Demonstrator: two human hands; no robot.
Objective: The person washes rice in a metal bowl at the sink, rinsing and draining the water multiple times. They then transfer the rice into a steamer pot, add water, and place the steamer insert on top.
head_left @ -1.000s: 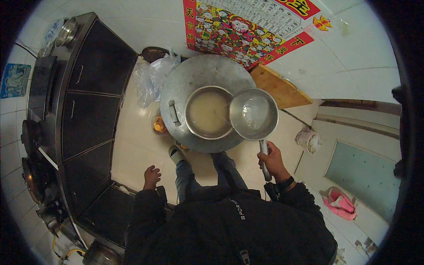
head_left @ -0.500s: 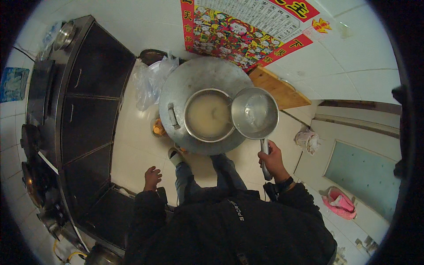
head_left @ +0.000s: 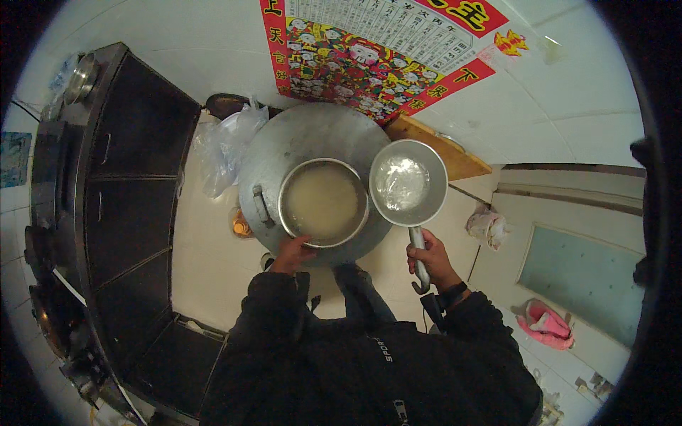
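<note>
In the frame's centre, your left hand point(head_left: 293, 255) is touching the lower rim of the metal bowl point(head_left: 364, 206); I cannot tell whether its fingers are gripping. Right of centre, your right hand point(head_left: 432, 261) is clamping the dipper's point(head_left: 432, 195) handle.

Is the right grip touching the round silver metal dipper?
Touching: the head view shows the right grip wrapped around the handle of the dipper.

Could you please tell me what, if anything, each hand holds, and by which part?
The right hand holds the metal dipper by its handle. The left hand is at the bowl's near rim; its grip is unclear.
</note>
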